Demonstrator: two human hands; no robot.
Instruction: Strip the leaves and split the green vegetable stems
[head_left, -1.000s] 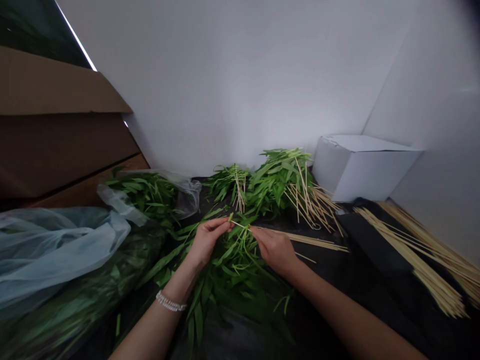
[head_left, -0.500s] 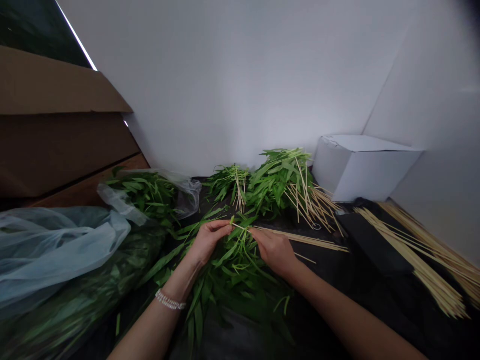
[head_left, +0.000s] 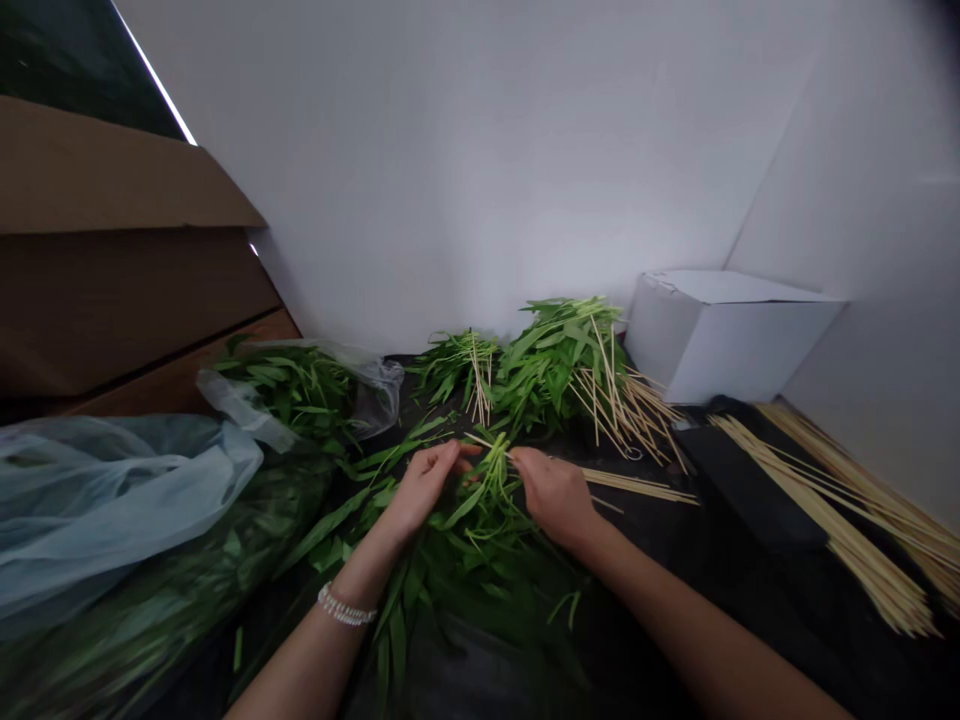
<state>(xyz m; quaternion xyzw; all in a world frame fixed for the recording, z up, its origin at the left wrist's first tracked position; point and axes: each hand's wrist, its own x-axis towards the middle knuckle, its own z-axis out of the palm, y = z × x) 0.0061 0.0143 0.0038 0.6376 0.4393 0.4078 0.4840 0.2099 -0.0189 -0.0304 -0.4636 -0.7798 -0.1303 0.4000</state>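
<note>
A thin bamboo skewer runs through a cluster of pale green stems, and long leaves hang from them. My right hand is closed on the skewer just right of the stems. My left hand, with a beaded bracelet at the wrist, is beside the stems on the left. Its visible fingers are slightly apart, with nothing seen between them; some fingertips are hidden among the leaves. Loose leafy greens spread beneath both hands on the dark surface.
Skewered greens are piled against the wall, with a smaller bunch at their left. Bagged greens and a clear plastic bag lie left. At right are a white box, a black block and bamboo skewers.
The stems have bunched together on the skewer near my right hand. My left fingers have come off the skewer's tip and loosened. My right hand has shifted slightly right.
</note>
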